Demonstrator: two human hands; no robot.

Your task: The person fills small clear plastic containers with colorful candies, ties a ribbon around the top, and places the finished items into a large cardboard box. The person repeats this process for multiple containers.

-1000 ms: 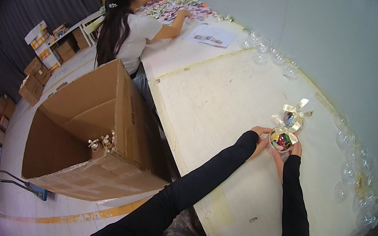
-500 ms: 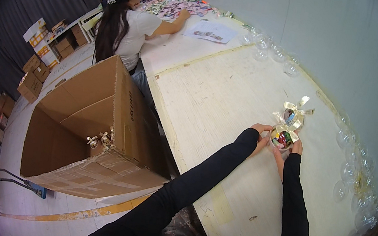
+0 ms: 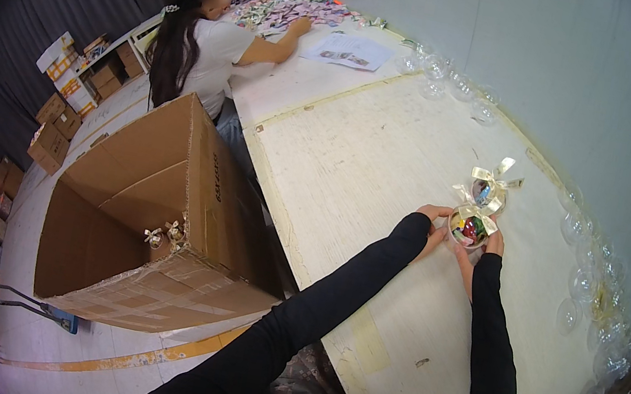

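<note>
Nestling between fingers (image 3: pixel 435 212): beribboned ball (image 3: pixel 468 230)

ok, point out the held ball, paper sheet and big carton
Held ball (image 3: pixel 469 229): head view, clear front.
Paper sheet (image 3: pixel 347 50): head view, middle.
Big carton (image 3: pixel 185 289): head view, taped outer wall.

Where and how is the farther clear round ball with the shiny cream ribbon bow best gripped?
Probably by the curved wall of the farther clear round ball, coming from the right and staying below its shiny cream ribbon bow. The bow's loose ends spread over the top, while the nearer clear round ball, between the left hand and right hand, crowds the near side.
</note>
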